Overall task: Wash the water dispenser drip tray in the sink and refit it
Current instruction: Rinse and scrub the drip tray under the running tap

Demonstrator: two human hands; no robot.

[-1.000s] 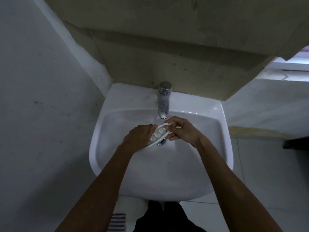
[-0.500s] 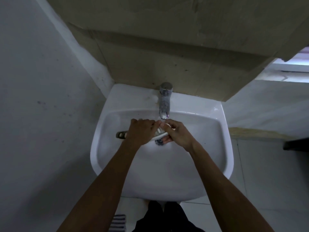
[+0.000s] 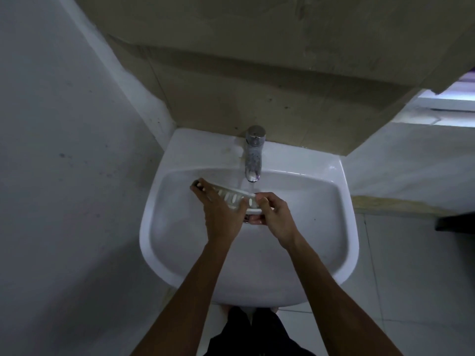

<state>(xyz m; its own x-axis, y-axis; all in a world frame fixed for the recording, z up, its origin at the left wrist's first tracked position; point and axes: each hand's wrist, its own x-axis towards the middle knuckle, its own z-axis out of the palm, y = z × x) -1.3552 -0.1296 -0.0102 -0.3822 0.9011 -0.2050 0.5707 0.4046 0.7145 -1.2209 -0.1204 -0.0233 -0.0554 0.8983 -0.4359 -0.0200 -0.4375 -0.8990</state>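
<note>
The white slotted drip tray (image 3: 235,196) is held over the basin of the white sink (image 3: 341,227), just below and left of the chrome tap (image 3: 253,155). Water runs from the tap onto the tray's right part. My left hand (image 3: 221,214) lies across the tray from the near side, its fingers stretched along the tray to its left end. My right hand (image 3: 272,214) grips the tray's right end between thumb and curled fingers. The drain under the hands is mostly hidden.
A grey wall (image 3: 64,176) stands close on the left. A beige tiled wall and overhang (image 3: 257,73) rise behind the tap. White floor tiles (image 3: 411,278) lie to the right, with a dark object (image 3: 455,223) at the right edge.
The tray has shifted left and turned, so that more of its slotted face shows. My left hand has slid along it toward its left end; my right hand still holds the right end.
</note>
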